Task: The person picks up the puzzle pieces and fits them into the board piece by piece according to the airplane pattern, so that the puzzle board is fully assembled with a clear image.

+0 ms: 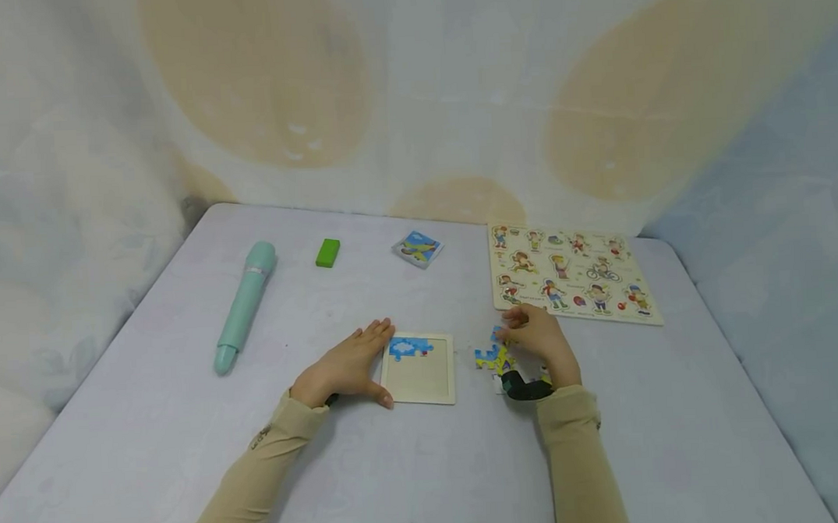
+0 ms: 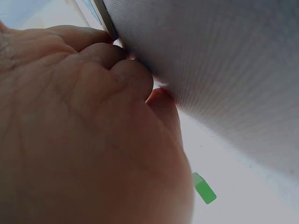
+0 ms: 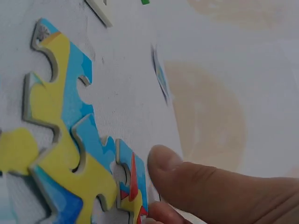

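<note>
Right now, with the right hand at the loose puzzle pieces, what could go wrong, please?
The loose pieces lie crowded together, so the right hand might drag neighbours when lifting one. The left hand lies against the left side of the tray; a push could shift it, and the few pieces inside might slide.
</note>
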The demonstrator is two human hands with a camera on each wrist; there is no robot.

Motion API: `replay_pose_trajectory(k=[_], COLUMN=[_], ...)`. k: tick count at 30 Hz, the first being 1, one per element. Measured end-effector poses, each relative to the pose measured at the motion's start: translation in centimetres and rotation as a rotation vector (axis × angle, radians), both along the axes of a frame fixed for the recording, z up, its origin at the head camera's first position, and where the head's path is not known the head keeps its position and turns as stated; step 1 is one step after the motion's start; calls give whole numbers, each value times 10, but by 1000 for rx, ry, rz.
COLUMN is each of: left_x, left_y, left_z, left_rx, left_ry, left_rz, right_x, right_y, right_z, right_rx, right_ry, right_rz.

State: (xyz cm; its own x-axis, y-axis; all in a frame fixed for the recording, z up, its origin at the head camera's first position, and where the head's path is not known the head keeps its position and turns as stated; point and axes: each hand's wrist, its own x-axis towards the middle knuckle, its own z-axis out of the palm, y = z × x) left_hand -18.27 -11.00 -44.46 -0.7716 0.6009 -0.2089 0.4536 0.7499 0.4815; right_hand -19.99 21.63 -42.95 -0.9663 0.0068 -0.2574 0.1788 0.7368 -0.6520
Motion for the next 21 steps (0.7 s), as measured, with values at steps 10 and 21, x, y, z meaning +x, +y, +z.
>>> replay_pose_trajectory(k=[10,21], left_x=[0,-1], left_y=[0,0], left_z=[0,-2], left_rx=[12,2], left_ry=[-14,-14], left_rz=[5,4], right_x=[1,-1], right_y=[-2,0], right_z=[-2,-6], right_rx=[46,105], right_ry=[-4,17], right_rz=[31,19])
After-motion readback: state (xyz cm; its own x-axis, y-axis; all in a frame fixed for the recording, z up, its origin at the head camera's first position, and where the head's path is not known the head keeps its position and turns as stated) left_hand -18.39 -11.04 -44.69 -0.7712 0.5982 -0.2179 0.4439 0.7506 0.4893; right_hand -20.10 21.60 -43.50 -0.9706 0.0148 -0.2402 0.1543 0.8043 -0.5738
